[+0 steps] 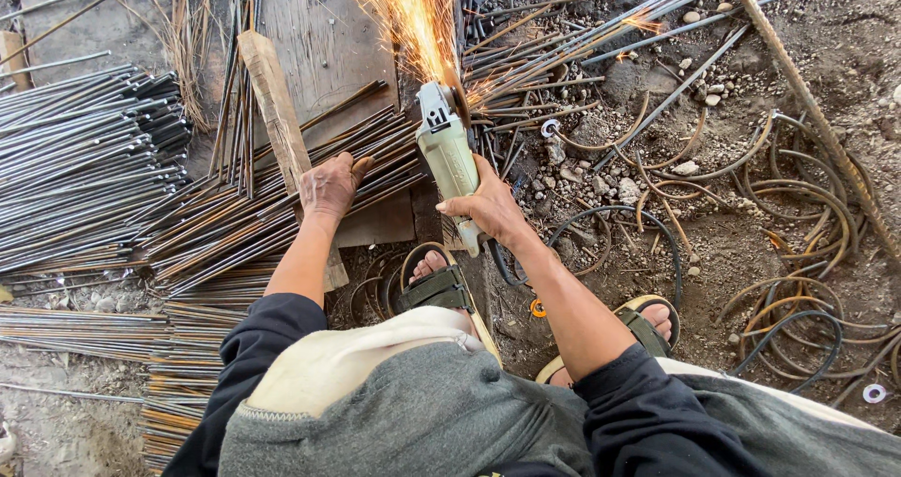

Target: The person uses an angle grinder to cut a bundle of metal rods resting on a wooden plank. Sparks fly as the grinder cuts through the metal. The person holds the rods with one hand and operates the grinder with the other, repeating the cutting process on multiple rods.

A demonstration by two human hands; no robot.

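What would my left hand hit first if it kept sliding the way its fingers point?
The left hand lies flat on the rusty rods, fingers pointing up-right. Straight on it would likely cross more rods, then meet the grinder throwing sparks; depth is unclear.

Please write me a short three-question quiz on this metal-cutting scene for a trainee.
1. True or false: the right hand grips the pale green angle grinder.
2. What does the left hand press on? A) a coil of wire B) the bundle of thin steel rods C) a stone
3. Fill in: sparks fly ____ from the person.

Key: 1 true; 2 B; 3 away
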